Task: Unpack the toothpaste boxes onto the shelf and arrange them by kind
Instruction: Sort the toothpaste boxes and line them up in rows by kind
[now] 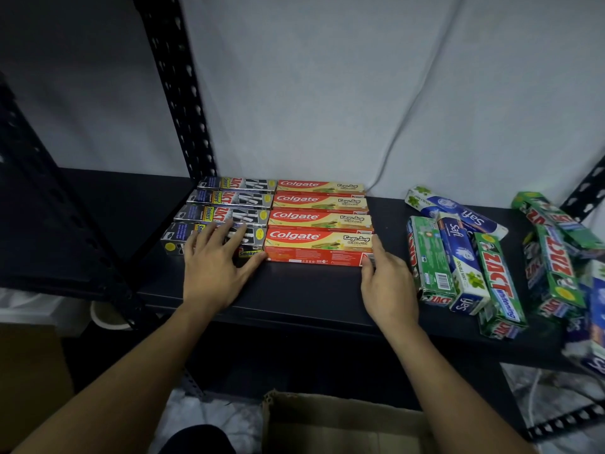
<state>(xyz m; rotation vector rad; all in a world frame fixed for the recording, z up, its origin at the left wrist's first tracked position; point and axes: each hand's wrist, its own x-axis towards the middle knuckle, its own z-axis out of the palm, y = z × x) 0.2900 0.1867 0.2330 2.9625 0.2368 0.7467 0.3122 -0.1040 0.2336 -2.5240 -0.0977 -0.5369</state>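
Two hands are seen at work on a dark shelf (311, 290) of toothpaste boxes. The left-hand grip (212, 263) is spread wide, fingers straight and laid flat on the nearest Zact Smokers box (173, 244), with the thumb reaching toward the left end of the nearest Colgate box (314, 247). The right-hand grip (388, 283) is held loosely open against the right end of that same red-and-yellow box, fingertips touching its end and the thumb at its front corner; nothing is clasped by either hand.

The nearest Colgate box is thus framed between the two grips, lying flat at the front of a column. Beyond it, away from both grips, three more Colgate boxes (319, 201) are lined up one behind another. Beyond the left-hand grip, three further black-and-silver Zact Smokers boxes (229, 198) are ranked in a matching column, touching the Colgate column side by side.

To the right of the right-hand grip, a loose heap is left unsorted: green Zact boxes (497, 283) and blue Safi boxes (458, 253), lying at mixed angles and overlapping.

Below the grips, an opened cardboard carton (343, 427) is seen on the floor. A white sheet (327, 93) is hung behind the shelf, and a black perforated upright (173, 86) is seen at the left rear.
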